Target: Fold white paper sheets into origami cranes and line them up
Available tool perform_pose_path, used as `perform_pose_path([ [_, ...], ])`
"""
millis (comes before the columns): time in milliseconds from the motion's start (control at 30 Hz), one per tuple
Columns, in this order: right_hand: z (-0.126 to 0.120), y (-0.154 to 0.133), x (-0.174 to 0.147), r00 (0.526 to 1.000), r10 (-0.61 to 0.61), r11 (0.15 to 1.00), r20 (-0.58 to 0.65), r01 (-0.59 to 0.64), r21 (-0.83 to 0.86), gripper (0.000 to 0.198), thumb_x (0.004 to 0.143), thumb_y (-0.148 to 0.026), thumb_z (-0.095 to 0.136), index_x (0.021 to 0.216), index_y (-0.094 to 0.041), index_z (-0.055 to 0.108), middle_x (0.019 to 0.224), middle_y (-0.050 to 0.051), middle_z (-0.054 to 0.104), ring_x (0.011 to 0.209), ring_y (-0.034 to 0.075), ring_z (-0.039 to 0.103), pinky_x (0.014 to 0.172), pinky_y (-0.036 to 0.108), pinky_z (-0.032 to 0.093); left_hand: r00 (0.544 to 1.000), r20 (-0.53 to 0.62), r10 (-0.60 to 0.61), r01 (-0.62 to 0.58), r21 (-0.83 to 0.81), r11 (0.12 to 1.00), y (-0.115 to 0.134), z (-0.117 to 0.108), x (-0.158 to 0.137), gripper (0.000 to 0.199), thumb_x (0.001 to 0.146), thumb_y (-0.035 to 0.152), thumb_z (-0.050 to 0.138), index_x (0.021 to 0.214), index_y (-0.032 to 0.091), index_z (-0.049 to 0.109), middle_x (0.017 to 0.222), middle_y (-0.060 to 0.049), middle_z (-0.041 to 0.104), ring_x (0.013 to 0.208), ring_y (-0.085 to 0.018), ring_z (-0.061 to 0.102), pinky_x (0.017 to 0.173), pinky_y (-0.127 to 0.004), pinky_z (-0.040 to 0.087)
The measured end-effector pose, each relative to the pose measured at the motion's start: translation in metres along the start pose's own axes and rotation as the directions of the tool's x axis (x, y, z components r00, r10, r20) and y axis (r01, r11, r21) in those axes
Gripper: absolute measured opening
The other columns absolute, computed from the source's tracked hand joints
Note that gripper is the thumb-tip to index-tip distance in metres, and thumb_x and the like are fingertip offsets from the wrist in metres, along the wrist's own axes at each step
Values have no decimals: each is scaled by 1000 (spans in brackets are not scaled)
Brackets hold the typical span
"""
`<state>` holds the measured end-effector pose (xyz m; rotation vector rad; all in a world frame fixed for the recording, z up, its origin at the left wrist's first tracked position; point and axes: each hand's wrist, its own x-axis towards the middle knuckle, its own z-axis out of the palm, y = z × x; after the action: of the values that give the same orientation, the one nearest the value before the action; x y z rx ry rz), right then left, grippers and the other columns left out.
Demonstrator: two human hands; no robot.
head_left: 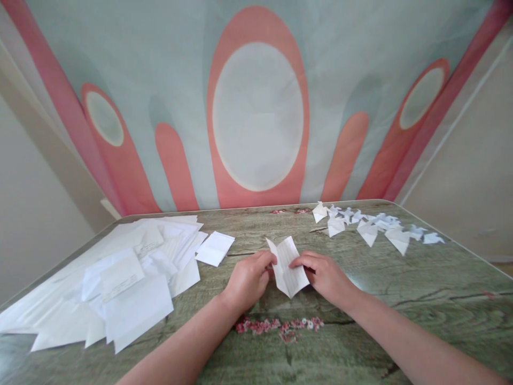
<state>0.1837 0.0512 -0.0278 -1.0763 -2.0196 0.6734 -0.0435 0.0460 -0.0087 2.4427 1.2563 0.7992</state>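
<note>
Between my two hands, a small white sheet of paper point(289, 270) with faint lines is held up off the table, bent along a crease down its middle. My left hand point(250, 275) pinches its left edge between thumb and fingers. On the opposite edge my right hand point(323, 272) grips the paper, thumb partly hidden behind it. A folded white paper square point(215, 248) lies on the table to the left, beyond my left hand.
A large spread pile of white paper sheets point(140, 313) covers the table's left side. Several folded paper figures point(367, 232) stand or lie at the back right. The wood-patterned table point(401, 331) bears a printed flower strip point(280, 325). Behind it hangs a patterned backdrop point(180, 69).
</note>
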Motion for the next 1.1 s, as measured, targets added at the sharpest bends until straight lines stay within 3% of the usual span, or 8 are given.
perform_pose_path([
  [133, -6, 6, 3, 990, 67, 998, -126, -66, 14, 33, 77, -8, 50, 91, -25, 74, 91, 2, 72, 85, 20, 65, 78, 33, 47, 989, -123, -80, 69, -85, 994, -10, -2, 5, 26, 74, 1, 49, 84, 20, 62, 83, -1, 66, 78, -17, 62, 73, -27, 46],
  [233, -11, 9, 5, 973, 108, 993, -203, -96, 71, 29, 76, -13, 54, 95, -25, 74, 98, 3, 72, 91, 21, 65, 81, 35, 48, 963, -219, -156, 95, -265, 960, -15, -6, 7, 16, 78, 6, 53, 82, 18, 62, 83, -2, 67, 78, -16, 63, 73, -26, 48],
  [400, -12, 6, 5, 976, 116, 978, -184, -79, 194, 27, 75, -19, 62, 98, -26, 74, 101, 2, 72, 94, 21, 65, 85, 34, 49, 939, -276, -204, 42, -497, 867, -15, -7, 8, 3, 82, 16, 60, 83, 17, 63, 96, -5, 69, 87, -17, 65, 78, -26, 49],
  [667, -16, -10, 4, 958, 216, 946, -189, -158, 282, 18, 79, -35, 66, 89, -25, 76, 94, 3, 75, 90, 24, 67, 87, 37, 49, 962, -135, -235, 134, -516, 846, -8, -7, 11, 9, 77, 24, 70, 84, 18, 72, 85, -4, 71, 82, -18, 65, 76, -28, 49],
  [833, -17, -8, 6, 940, 311, 895, -141, -240, 376, 29, 80, -44, 65, 91, -19, 75, 93, 6, 75, 89, 24, 66, 82, 36, 48, 911, -104, -399, 208, -720, 662, 0, -5, 12, 17, 77, 31, 70, 76, 14, 67, 71, -2, 70, 70, -16, 64, 70, -26, 49],
  [1000, -6, 1, 6, 926, 355, 828, -128, -248, 503, 35, 77, -48, 69, 89, -15, 69, 87, 5, 73, 83, 21, 64, 79, 33, 47, 892, 2, -452, 246, -841, 481, 9, 3, 13, 32, 73, 38, 75, 91, 14, 64, 77, -4, 72, 69, -17, 67, 66, -27, 53],
  [1100, 0, 1, 6, 917, 376, 780, -132, -236, 580, 33, 73, -46, 73, 84, -16, 67, 84, 4, 71, 80, 19, 63, 76, 31, 46, 873, -3, -489, 235, -874, 425, 13, 7, 13, 37, 70, 36, 78, 96, 15, 62, 84, -3, 72, 68, -16, 68, 67, -28, 54],
])
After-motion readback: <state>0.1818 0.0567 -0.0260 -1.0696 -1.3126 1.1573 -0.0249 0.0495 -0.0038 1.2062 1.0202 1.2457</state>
